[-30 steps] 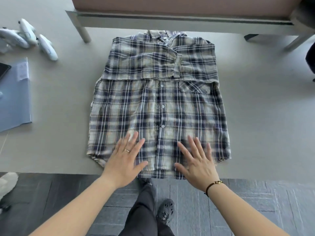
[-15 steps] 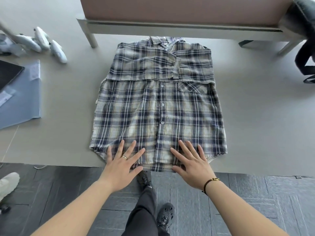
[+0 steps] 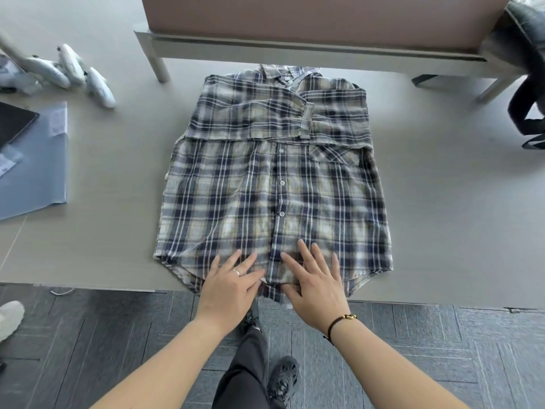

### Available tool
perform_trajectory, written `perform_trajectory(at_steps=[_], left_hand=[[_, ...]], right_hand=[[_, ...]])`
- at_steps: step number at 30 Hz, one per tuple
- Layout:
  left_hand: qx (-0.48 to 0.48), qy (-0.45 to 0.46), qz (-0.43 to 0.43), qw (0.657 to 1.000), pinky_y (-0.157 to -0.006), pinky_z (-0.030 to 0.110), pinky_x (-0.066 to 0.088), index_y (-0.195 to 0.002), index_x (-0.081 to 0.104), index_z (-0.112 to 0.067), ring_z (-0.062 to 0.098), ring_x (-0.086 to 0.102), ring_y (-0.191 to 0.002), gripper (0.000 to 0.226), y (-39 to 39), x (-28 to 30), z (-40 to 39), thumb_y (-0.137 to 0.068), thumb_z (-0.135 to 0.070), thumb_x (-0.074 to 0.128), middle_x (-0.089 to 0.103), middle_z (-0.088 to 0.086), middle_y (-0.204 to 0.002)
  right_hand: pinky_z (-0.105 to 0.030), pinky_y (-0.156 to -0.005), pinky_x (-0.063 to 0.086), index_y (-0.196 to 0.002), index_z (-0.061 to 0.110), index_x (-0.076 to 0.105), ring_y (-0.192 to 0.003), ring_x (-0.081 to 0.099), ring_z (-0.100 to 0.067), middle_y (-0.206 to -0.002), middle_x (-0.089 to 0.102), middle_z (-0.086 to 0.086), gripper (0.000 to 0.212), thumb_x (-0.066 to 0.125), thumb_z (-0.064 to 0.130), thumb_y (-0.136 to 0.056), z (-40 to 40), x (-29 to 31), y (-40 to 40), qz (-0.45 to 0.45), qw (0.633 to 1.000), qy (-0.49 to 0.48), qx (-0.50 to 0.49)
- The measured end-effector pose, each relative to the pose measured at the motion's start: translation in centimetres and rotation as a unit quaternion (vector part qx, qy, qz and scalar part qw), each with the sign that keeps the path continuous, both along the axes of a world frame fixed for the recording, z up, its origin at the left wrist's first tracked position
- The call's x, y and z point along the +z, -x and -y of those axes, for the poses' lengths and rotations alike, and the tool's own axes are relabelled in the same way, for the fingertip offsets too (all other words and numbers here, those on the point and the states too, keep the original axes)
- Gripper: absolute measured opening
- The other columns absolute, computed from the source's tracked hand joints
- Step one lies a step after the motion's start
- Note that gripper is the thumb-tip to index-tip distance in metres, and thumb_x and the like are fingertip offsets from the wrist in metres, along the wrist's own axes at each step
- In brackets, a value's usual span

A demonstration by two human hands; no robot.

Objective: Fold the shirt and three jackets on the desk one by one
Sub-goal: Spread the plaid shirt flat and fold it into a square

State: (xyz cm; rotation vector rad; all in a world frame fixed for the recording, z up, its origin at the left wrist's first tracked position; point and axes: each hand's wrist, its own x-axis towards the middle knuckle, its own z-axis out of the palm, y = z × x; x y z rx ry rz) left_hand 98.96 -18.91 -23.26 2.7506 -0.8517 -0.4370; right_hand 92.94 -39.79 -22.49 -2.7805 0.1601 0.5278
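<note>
Plaid shirt (image 3: 274, 184) lies flat on the desk (image 3: 442, 202), sleeves folded across its chest. My left hand (image 3: 231, 286) and right hand (image 3: 317, 286) rest on its hem, fingers straight and spread.

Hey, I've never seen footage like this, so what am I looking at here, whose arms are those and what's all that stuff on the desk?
There is no machine here. A person wears a camera on the head, looking forward and down, so the two bare arms are their own.

On the grey desk lies a plaid shirt, buttoned side up, with its sleeves folded across the chest. The left hand and right hand rest flat on the hem near the desk's front edge, fingers spread. Neither holds anything.

To the left are white objects I cannot identify, and a blue sheet with a dark flat item on it. A dark garment hangs at far right. Below the desk you see the person's leg and shoe.
</note>
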Motion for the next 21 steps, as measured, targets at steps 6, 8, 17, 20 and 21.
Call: perform_trajectory(at_steps=[6,8,17,20,21], left_hand=[[0.01,0.096,-0.011,0.995,-0.113,0.063,0.031,-0.124,0.07,-0.035,0.029,0.046,-0.14,0.053,0.0,-0.4,-0.7,-0.103,-0.057,0.027,0.058,-0.009,-0.141],[-0.002,0.126,0.009,0.992,-0.112,0.062,0.034,-0.123,0.071,-0.032,0.03,0.048,-0.139,0.053,0.1,-0.3,-1.1,-0.105,-0.055,0.028,0.06,-0.007,-0.139],[-0.081,0.045,0.019,0.996,-0.125,0.04,0.016,-0.15,0.043,-0.039,0.025,0.03,-0.15,0.048,0.9,0.0,-2.3,-0.103,-0.048,0.042,0.034,-0.005,-0.16],[-0.071,-0.072,-0.03,0.994,-0.122,0.042,-0.008,-0.157,-0.018,-0.041,0.026,-0.016,-0.154,0.101,1.3,-0.6,-3.3,-0.093,-0.057,0.059,-0.022,-0.004,-0.165],[-0.072,-0.088,-0.013,0.993,-0.121,0.045,-0.003,-0.159,-0.014,-0.036,0.03,-0.008,-0.154,0.115,1.5,-0.8,-3.5,-0.085,-0.052,0.073,-0.016,0.0,-0.167]], right_hand=[[-0.046,-0.125,-0.011,-0.156,0.047,0.021,-0.154,-0.013,-0.014,-0.166,-0.006,0.014,0.051,0.027,0.038,-0.106,-0.1,-0.1,0.2,0.011,0.999,-0.042,-0.008],[-0.043,-0.125,-0.011,-0.155,0.049,0.021,-0.153,-0.016,-0.01,-0.165,-0.006,0.017,0.051,0.021,0.043,-0.104,0.3,0.3,0.8,0.024,0.998,-0.066,-0.004],[-0.045,-0.121,-0.017,-0.156,0.049,-0.008,-0.151,-0.025,-0.012,-0.164,-0.022,0.014,0.062,0.012,0.068,-0.1,1.3,0.0,2.5,-0.023,0.997,-0.025,0.075],[-0.052,-0.12,-0.011,-0.156,0.04,-0.018,-0.153,-0.018,-0.019,-0.166,-0.019,0.007,0.096,0.041,0.075,-0.089,2.2,-1.1,3.4,-0.004,0.995,0.024,0.101],[-0.054,-0.119,-0.009,-0.157,0.038,-0.018,-0.154,-0.013,-0.022,-0.167,-0.016,0.005,0.103,0.053,0.068,-0.088,2.7,-1.5,3.8,-0.006,0.993,0.038,0.108]])
